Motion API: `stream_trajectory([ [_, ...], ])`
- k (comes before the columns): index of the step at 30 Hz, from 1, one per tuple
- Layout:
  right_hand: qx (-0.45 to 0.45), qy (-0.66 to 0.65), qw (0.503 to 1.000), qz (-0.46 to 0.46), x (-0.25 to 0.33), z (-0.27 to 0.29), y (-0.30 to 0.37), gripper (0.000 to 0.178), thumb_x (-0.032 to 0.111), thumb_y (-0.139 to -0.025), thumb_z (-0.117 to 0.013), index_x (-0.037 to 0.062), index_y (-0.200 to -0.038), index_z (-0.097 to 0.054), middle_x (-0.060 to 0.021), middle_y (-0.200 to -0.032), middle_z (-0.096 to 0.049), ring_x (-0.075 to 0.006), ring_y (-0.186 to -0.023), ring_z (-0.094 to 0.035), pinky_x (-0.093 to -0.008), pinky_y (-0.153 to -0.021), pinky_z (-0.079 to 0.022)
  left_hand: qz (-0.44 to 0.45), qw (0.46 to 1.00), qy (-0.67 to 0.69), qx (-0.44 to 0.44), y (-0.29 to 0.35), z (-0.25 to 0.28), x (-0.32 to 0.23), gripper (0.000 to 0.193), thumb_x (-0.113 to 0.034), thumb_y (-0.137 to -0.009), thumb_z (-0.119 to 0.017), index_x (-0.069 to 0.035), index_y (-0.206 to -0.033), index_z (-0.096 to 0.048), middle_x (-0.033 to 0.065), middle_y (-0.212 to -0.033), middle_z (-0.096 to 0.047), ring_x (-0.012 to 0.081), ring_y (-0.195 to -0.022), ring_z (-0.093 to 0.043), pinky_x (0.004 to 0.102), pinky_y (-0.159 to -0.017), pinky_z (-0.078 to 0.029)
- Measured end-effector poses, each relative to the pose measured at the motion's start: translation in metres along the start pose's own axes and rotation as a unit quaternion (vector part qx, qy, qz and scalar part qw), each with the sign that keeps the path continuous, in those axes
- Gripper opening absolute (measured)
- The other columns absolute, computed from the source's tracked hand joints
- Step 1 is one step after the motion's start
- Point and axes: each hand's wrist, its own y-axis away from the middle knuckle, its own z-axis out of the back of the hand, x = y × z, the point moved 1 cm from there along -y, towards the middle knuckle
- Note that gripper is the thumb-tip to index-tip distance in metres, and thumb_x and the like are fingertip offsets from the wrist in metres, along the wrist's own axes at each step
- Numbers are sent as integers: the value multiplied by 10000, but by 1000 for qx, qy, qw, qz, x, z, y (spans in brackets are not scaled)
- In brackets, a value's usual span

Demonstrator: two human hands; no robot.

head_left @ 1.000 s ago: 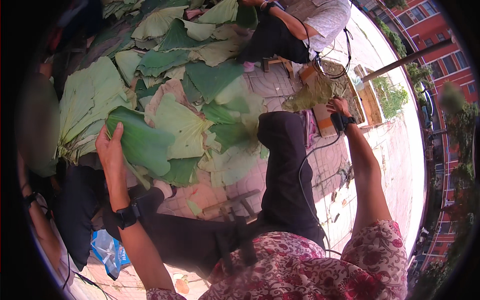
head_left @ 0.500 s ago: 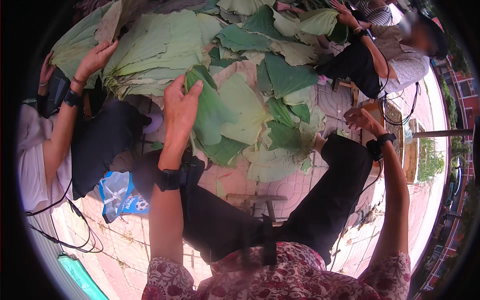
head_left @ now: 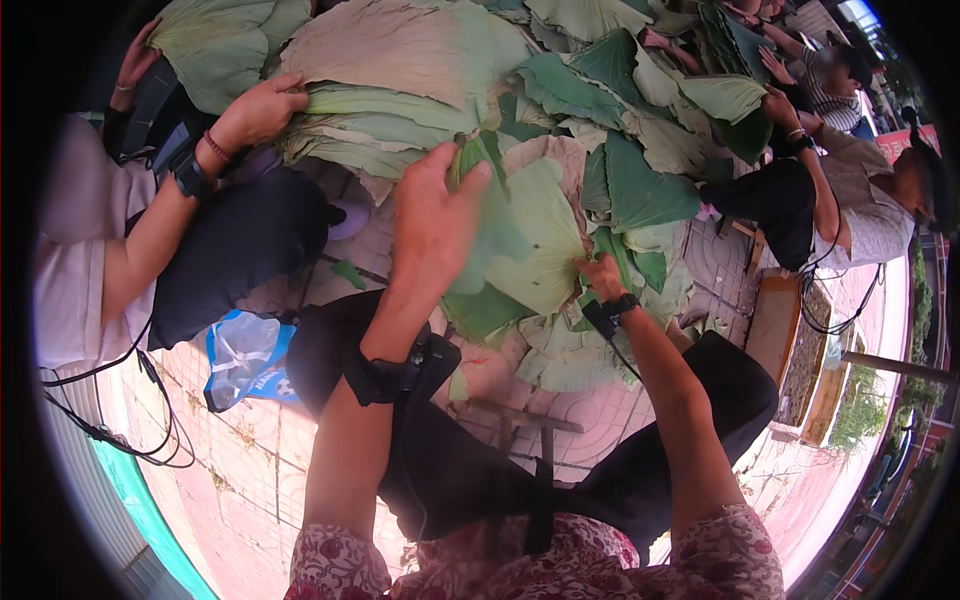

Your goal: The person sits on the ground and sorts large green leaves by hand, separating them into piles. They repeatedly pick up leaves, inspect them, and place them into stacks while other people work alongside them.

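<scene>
My left hand (head_left: 435, 215) is closed on the upper edge of a folded green lotus leaf (head_left: 497, 235), thumb in front. Beside that leaf spreads a pale green lotus leaf (head_left: 545, 220), overlapping it. My right hand (head_left: 603, 278) pinches the pale leaf's gathered right end; its fingertips are partly hidden. Both hands are above a heap of lotus leaves lying between my knees, some dark green (head_left: 645, 185) and some dry and brownish. How the leaves under my hands are layered I cannot tell.
At the left a co-worker's hand (head_left: 258, 112) holds a stack of large leaves (head_left: 390, 50). Another person (head_left: 850, 195) handles a leaf at the right. A blue and clear bag (head_left: 245, 355) lies on the tiled paving (head_left: 250, 455). Cables (head_left: 150, 440) hang at the left.
My right hand has come in from the right, above my knee, to the pale leaf. My left hand still grips the green leaf. The co-worker's leaves at the left have shifted.
</scene>
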Motion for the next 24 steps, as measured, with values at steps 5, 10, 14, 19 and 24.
stream_trajectory([
  [5, -20, -53, 996, -72, 27, -26, 9, 322, 148, -706, -798, -53, -910, -651, -92, -756, -663, -187, -559, -578, -331, -496, -456, -14, 999, -34, -18, -5, 12, 3, 242, -114, -878, -613, 67, -1039, -604, 155, -789, -645, 153, -712, -557, 340, -714, -475],
  [10, -86, -208, 973, -45, 45, -7, 12, 198, 75, -678, -784, 35, -790, -625, -8, -684, -591, -125, -504, -499, -290, -443, -364, -10, 999, -40, -13, -8, 12, -4, 246, -132, -878, -609, 64, -1028, -606, 190, -793, -640, 215, -698, -585, 355, -715, -475],
  [14, -40, -308, 950, -1, 99, 36, 34, 160, 17, -691, -723, 80, -765, -597, 24, -613, -545, -102, -461, -446, -257, -453, -349, -25, 994, -102, -25, -6, 13, -6, 260, -166, -886, -608, 62, -1010, -605, 237, -828, -642, 349, -737, -606, 389, -729, -474],
  [19, 6, -347, 931, 112, 161, 73, 74, 161, -7, -770, -683, 86, -810, -557, 50, -676, -542, -53, -537, -451, -226, -473, -328, -71, 973, -211, -57, 0, 6, 21, 239, -188, -896, -631, 39, -967, -604, 123, -673, -547, 167, -610, -501, 362, -597, -431],
  [24, 43, -255, 939, 227, 214, 82, 133, 132, -2, -837, -666, 62, -890, -564, 51, -747, -564, -33, -639, -505, -192, -552, -361, -19, 975, -221, -8, 9, -22, 50, 261, -225, -906, -613, 31, -954, -607, 130, -661, -540, 186, -613, -497, 378, -609, -425],
])
